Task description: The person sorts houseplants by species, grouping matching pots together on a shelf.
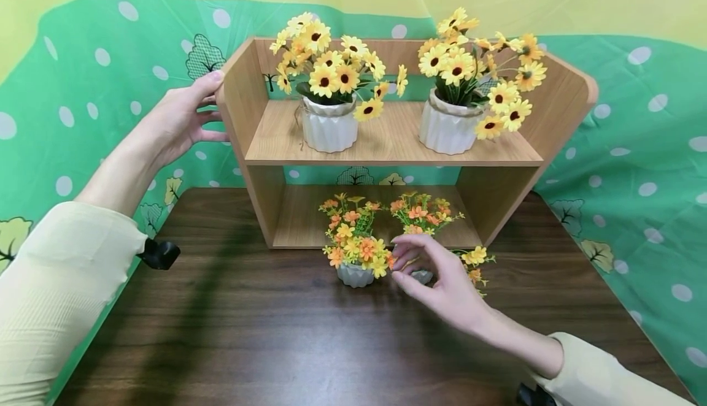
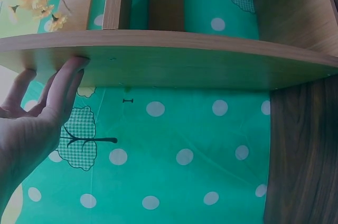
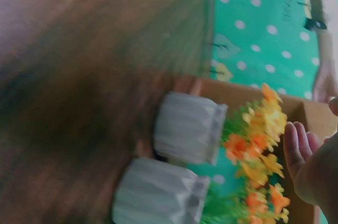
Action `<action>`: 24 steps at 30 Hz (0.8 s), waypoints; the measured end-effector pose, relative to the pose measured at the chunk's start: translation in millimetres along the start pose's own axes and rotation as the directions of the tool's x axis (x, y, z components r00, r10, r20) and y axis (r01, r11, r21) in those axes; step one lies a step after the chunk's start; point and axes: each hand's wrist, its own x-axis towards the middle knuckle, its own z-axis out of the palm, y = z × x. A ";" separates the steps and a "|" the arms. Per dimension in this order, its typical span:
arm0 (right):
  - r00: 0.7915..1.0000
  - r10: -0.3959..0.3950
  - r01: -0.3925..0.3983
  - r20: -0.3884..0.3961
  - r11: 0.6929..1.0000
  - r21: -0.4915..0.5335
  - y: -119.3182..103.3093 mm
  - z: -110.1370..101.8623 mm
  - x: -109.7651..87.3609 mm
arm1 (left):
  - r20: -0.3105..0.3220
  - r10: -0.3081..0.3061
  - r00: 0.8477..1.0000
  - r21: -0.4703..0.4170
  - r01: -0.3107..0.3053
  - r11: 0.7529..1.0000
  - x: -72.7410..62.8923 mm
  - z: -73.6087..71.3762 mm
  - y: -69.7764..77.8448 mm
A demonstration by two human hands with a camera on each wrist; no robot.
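Note:
A wooden two-tier shelf (image 1: 394, 162) stands on a dark wood table. My left hand (image 1: 185, 114) touches the outer face of its left side panel (image 2: 179, 63) with extended fingertips. My right hand (image 1: 442, 280) hovers at the small potted orange and yellow flowers, its fingers loosely bent and nothing visibly held. One small grey pot (image 1: 355, 275) stands left of that hand, in front of the lower tier. A second grey pot (image 1: 422, 276) is mostly hidden behind the hand. In the right wrist view, the fingers are beside the orange and yellow blossoms (image 3: 259, 142).
Two white pots of yellow daisies, one on the left (image 1: 330, 125) and one on the right (image 1: 450, 125), stand on the upper tier. Green dotted cloth (image 1: 641, 167) hangs behind and beside the table (image 1: 287, 338). The lower tier (image 1: 298, 216) lies just behind the small pots.

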 end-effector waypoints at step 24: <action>0.977 0.191 -0.187 0.090 0.981 -0.056 36.0 41.4 -37.8 | 0.016 0.020 1.000 0.017 -0.020 1.000 -0.4 1.3 -1.0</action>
